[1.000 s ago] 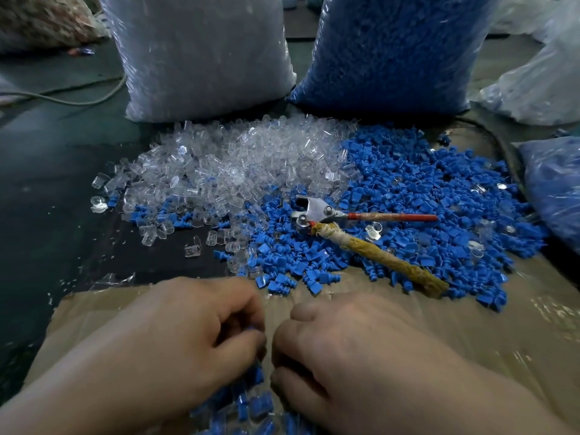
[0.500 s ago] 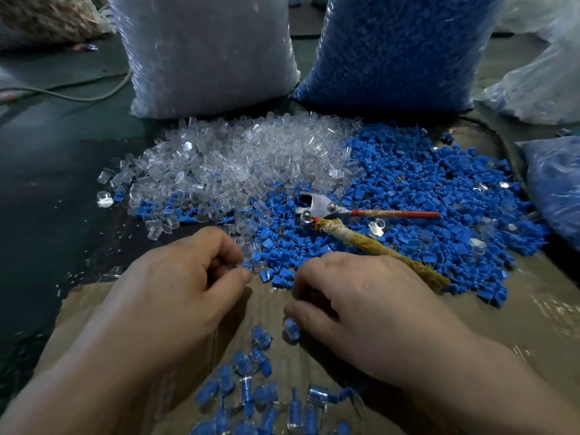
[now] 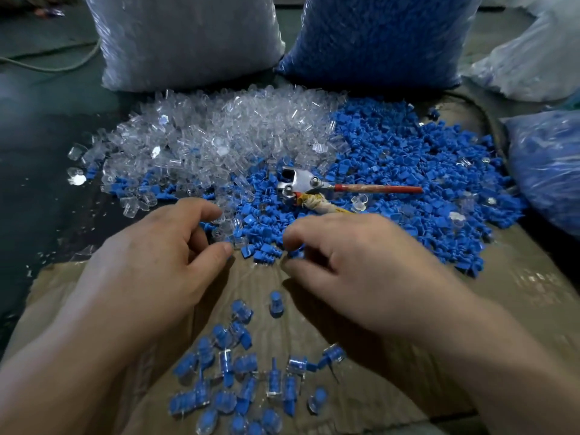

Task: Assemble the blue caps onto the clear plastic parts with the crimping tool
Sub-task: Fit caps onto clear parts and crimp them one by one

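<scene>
Forearms enter from the near edge of the cardboard sheet (image 3: 518, 293), both backs of the hands up and knuckles arched. The left hand (image 3: 150, 262) sits at the sheet's far-left edge, fingers curled, thumb tip touching a clear part at the rim of the clear plastic parts (image 3: 219, 142). I cannot tell whether it grips one. The right hand (image 3: 361, 265) is beside it, a little apart, forefinger and thumb bent toward each other over the near fringe of the blue caps (image 3: 408, 171). A scrap of blue shows between them, but whether it is pinched is unclear.

The crimping tool (image 3: 301, 183) lies untouched on the caps just beyond the right hand, its metal head toward the clear pile, with one red handle and one cloth-wrapped handle. Assembled pieces (image 3: 238, 381) are scattered on the sheet between the wrists. A bag of clear parts (image 3: 188, 39) and a bag of blue caps (image 3: 376, 36) stand behind the piles.
</scene>
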The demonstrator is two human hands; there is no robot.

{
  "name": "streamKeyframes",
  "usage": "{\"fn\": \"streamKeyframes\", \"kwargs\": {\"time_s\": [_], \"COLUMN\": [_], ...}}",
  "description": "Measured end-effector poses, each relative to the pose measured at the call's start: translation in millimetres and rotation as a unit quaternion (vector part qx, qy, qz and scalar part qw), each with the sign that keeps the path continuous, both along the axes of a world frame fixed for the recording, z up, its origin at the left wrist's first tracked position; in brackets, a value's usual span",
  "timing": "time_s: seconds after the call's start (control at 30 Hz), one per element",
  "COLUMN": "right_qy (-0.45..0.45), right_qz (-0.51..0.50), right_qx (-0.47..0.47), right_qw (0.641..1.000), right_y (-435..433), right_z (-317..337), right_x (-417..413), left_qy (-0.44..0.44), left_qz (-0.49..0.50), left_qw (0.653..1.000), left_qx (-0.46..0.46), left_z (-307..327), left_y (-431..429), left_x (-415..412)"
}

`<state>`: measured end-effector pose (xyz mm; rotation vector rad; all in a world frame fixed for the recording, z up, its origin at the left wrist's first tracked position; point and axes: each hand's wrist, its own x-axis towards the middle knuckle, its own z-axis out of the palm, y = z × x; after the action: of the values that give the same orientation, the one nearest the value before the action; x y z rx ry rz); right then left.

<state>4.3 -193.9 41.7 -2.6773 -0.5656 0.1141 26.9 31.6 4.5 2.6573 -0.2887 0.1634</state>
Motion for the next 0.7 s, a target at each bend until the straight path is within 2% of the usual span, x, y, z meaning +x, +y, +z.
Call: {"fn": "streamKeyframes", "kwargs": {"time_s": [0.13,0.27,0.37,0.53,0.7], "right_qy": [0.009,0.038,0.031,-0.047,-0.066], "right_qz": [0.116,0.188,0.131,0.023,-0.005], "right_qx": [-0.043,-0.051,-0.03,-0.077,-0.113], "right_qw": [0.992,0.98,0.991,0.996,0.991], "right_y": [16,17,14,19,24], "right_z": [-2,2,2,-9,-15], "right_x": [-7,-11,-7,1,6], "left_qy": [-0.007,0.001,0.02,0.015,0.0], "left_qz": [0.025,0.049,0.058,0.041,0.005], "left_qw": [0.999,0.997,0.995,0.994,1.0], "left_qx": [0.028,0.056,0.074,0.097,0.027], "left_z": [-4,-1,2,6,7], "left_y": [0,-6,-9,-15,-19], "left_x": [1,0,-1,-4,-5]}}
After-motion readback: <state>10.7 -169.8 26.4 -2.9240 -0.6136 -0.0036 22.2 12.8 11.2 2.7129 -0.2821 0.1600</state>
